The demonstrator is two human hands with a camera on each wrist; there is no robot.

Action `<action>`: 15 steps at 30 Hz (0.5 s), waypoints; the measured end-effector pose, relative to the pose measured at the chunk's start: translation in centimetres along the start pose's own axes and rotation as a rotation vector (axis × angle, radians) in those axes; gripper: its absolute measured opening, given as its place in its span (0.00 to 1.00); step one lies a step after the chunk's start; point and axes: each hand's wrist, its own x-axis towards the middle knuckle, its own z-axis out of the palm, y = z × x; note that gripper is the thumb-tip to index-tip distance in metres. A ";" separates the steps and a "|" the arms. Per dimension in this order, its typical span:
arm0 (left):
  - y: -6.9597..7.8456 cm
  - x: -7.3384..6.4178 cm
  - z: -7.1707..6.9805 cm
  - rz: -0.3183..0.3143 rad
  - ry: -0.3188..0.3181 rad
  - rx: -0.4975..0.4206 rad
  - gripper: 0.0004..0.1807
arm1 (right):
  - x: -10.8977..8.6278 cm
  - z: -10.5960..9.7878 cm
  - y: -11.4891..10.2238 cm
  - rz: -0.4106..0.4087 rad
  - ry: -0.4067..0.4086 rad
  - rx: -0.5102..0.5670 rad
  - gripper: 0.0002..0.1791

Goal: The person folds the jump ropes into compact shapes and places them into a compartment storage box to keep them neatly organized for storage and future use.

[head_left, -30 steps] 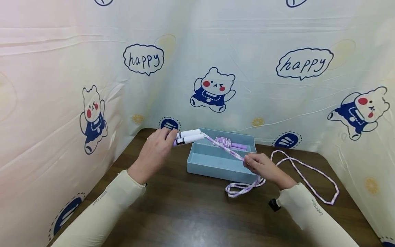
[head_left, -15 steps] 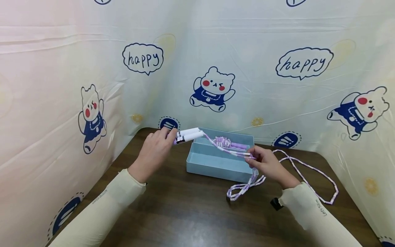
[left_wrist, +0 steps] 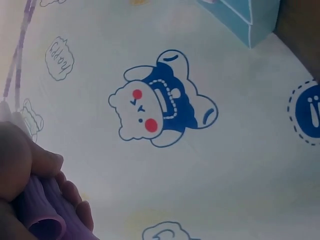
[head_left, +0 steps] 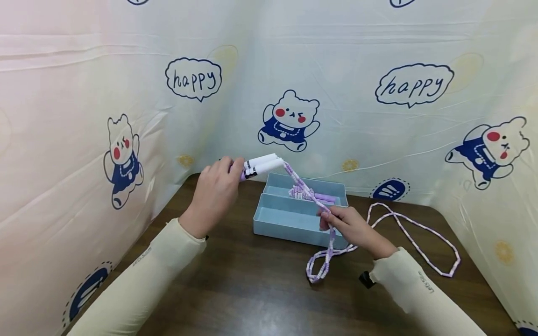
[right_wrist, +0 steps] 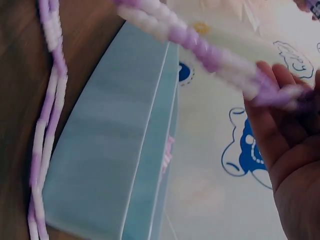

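My left hand [head_left: 216, 191] grips the two handles [head_left: 265, 164] of a jump rope side by side, raised above the table. In the left wrist view their purple ends [left_wrist: 45, 220] poke out below the fingers. From the white tips a doubled purple-and-white beaded rope [head_left: 297, 177] slopes down to my right hand [head_left: 355, 226], which pinches it between thumb and fingers. In the right wrist view the beaded rope [right_wrist: 215, 55] runs across the fingers. Below this hand more rope [head_left: 318, 268] hangs into loops on the table.
A light blue box [head_left: 290, 233] with two compartments stands behind the hands. Its back compartment holds a second beaded jump rope [head_left: 324, 198], bundled, with a purple handle. A long rope loop [head_left: 437, 228] lies on the brown table [head_left: 248, 289] at the right. Printed cloth [head_left: 336, 56] encloses the table.
My left hand has lifted the handles higher. My right hand slid right along the rope, its fingers parting, then came back left and lower with the rope pinched.
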 end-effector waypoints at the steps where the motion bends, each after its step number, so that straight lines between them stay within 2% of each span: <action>1: 0.1 0.2 0.0 -0.008 0.003 0.003 0.14 | 0.1 0.1 -0.2 -0.010 0.008 0.025 0.11; 5: 0.3 0.8 -0.1 -0.029 0.000 0.001 0.15 | 0.6 0.5 -0.7 -0.003 0.043 0.087 0.11; 7: 0.4 1.0 0.1 -0.030 -0.006 0.002 0.15 | 0.7 0.7 -0.9 -0.002 0.049 0.086 0.10; 15: 1.0 0.8 0.9 0.004 -0.076 0.048 0.15 | 1.1 0.1 -2.4 -0.006 0.022 -0.071 0.11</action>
